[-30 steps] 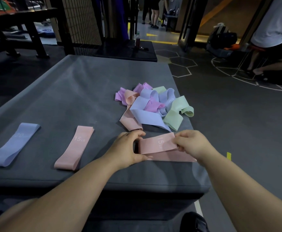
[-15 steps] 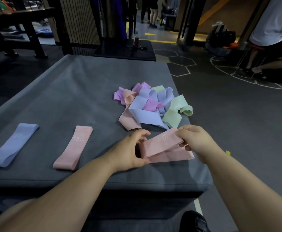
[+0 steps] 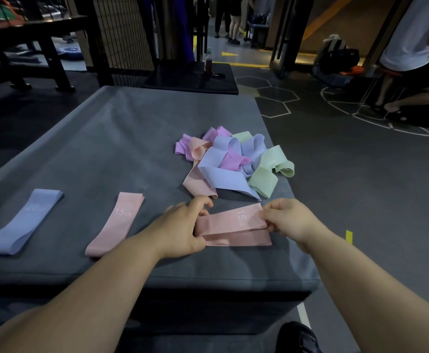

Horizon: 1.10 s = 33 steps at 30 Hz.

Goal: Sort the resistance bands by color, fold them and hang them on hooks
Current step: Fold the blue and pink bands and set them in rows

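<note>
Fingers [image 3: 204, 203] of left hand [image 3: 182, 225] curl round the left end of the pink band [image 3: 233, 222]; right hand [image 3: 289, 220] pinches the right end — top layer raised, bottom layer flat on the tabletop [image 3: 106, 149], near right. Looks light, limp, stretchy — grip at the ends, edges aligned. Unsorted pile [image 3: 233, 164] lies just beyond.

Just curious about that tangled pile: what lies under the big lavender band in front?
A peach band pokes out beneath the lavender band at its left edge; anything else under it is covered.
</note>
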Motion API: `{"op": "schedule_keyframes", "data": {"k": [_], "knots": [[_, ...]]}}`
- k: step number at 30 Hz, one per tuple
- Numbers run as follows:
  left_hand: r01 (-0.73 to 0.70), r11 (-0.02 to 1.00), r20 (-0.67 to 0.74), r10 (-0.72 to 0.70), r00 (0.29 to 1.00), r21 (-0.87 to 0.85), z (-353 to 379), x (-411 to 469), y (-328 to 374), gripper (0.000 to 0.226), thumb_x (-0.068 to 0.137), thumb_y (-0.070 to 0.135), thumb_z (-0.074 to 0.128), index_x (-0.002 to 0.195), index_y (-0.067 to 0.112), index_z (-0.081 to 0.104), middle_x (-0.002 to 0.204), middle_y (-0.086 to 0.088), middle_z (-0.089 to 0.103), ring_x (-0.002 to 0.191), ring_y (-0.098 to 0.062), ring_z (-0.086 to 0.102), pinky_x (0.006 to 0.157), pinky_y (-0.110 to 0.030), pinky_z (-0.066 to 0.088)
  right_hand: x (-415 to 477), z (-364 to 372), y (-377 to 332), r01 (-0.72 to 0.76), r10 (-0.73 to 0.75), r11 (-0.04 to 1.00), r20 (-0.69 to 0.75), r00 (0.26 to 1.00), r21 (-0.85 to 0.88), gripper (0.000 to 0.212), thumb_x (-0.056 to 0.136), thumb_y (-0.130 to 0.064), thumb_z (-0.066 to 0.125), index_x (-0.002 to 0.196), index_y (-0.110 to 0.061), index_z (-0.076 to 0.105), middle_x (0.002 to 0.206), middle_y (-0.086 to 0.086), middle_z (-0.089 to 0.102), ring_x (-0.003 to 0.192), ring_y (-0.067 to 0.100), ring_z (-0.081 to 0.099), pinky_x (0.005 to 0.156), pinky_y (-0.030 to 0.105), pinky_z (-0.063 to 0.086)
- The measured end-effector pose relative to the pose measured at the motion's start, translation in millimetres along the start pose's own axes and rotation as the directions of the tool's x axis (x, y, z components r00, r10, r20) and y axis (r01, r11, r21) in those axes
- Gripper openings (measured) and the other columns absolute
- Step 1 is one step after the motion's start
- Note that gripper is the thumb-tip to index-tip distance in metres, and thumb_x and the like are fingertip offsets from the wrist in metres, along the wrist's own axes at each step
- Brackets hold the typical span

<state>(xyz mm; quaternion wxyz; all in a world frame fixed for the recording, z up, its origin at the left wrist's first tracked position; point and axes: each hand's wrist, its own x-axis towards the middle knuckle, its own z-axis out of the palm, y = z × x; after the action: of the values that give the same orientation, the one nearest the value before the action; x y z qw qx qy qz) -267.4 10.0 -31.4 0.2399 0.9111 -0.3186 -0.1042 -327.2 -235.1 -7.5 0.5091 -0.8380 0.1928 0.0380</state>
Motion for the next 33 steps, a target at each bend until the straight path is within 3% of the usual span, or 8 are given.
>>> {"op": "schedule_keyframes", "data": {"k": [3, 8, 13, 16, 20, 26, 33], "knots": [[-0.015, 0.997, -0.017, 0.017, 1.0, 0.078, 2, -1, 0, 0.064, 0.076, 0.03, 0.066, 0.13, 0.026, 0.033, 0.128, 0.007, 0.05, 0.117, -0.016, 0.045, 0.101, -0.029, 0.035, -1, -1, 0, -0.005, 0.005, 1.0, 0.005, 1.0, -0.014, 0.019, 0.087, -0.011, 0.065, 0.068, -0.013, 0.064, 0.049, -0.008, 0.056, 0.047, 0.005, 0.05, 0.042, 0.01, 0.035], [-0.024, 0.998, -0.016, 0.025, 1.0, 0.056, 5, -3, 1, 0.066, 0.078, 0.03, 0.065, 0.135, 0.026, 0.032, 0.131, 0.007, 0.049, 0.12, -0.016, 0.044, 0.103, -0.029, 0.034, -1, -6, 6, -0.067, 0.066, 0.997, -0.012, 0.998, -0.033, 0.014, 0.086, -0.012, 0.064, 0.072, -0.011, 0.065, 0.056, -0.001, 0.055, 0.054, 0.012, 0.047, 0.046, 0.02, 0.036], [-0.042, 0.998, -0.025, 0.043, 0.999, 0.038, 8, -4, 2, 0.067, 0.078, 0.028, 0.067, 0.137, 0.028, 0.035, 0.128, 0.013, 0.047, 0.122, -0.012, 0.042, 0.104, -0.029, 0.035, -2, -9, 11, -0.091, 0.092, 0.994, 0.009, 0.996, -0.064, 0.004, 0.085, -0.008, 0.064, 0.085, -0.007, 0.068, 0.062, 0.003, 0.057, 0.056, 0.014, 0.049, 0.044, 0.02, 0.037], [-0.034, 0.999, -0.013, 0.034, 0.999, -0.015, 7, -4, 1, 0.067, 0.078, 0.028, 0.069, 0.137, 0.031, 0.036, 0.12, 0.019, 0.044, 0.12, -0.007, 0.042, 0.105, -0.028, 0.036, 0, -9, 17, -0.075, 0.076, 0.986, 0.004, 0.997, -0.148, 0.008, 0.083, -0.013, 0.069, 0.09, -0.017, 0.066, 0.067, -0.001, 0.062, 0.06, 0.013, 0.055, 0.049, 0.021, 0.041], [-0.014, 0.996, -0.005, 0.014, 1.0, -0.092, 7, -2, -2, 0.077, 0.076, 0.032, 0.077, 0.14, 0.035, 0.034, 0.123, 0.018, 0.049, 0.116, -0.002, 0.045, 0.103, -0.022, 0.037, 5, -11, 25, -0.028, 0.018, 0.938, -0.033, 0.999, -0.346, 0.011, 0.077, -0.03, 0.072, 0.084, -0.03, 0.063, 0.082, -0.006, 0.066, 0.078, 0.013, 0.061, 0.069, 0.026, 0.048], [0.028, 0.988, 0.02, -0.025, 0.999, -0.154, 5, -2, -10, 0.087, 0.069, 0.037, 0.084, 0.138, 0.045, 0.033, 0.122, 0.022, 0.05, 0.117, 0.004, 0.045, 0.102, -0.019, 0.036, 2, -10, 25, -0.006, -0.009, 0.904, -0.034, 0.999, -0.428, 0.015, 0.079, -0.036, 0.068, 0.092, -0.035, 0.061, 0.086, -0.011, 0.062, 0.081, 0.007, 0.058, 0.064, 0.023, 0.043], [-0.038, 0.996, -0.041, 0.035, 0.999, -0.075, 5, -3, -17, 0.053, 0.07, 0.037, 0.084, 0.113, 0.047, 0.054, 0.114, 0.026, 0.054, 0.109, 0.01, 0.039, 0.092, -0.005, 0.03, -2, -7, 27, 0.042, -0.057, 0.863, -0.014, 0.998, -0.503, 0.023, 0.085, -0.038, 0.061, 0.108, -0.036, 0.06, 0.076, -0.016, 0.058, 0.083, 0.009, 0.058, 0.062, 0.021, 0.039]]}}
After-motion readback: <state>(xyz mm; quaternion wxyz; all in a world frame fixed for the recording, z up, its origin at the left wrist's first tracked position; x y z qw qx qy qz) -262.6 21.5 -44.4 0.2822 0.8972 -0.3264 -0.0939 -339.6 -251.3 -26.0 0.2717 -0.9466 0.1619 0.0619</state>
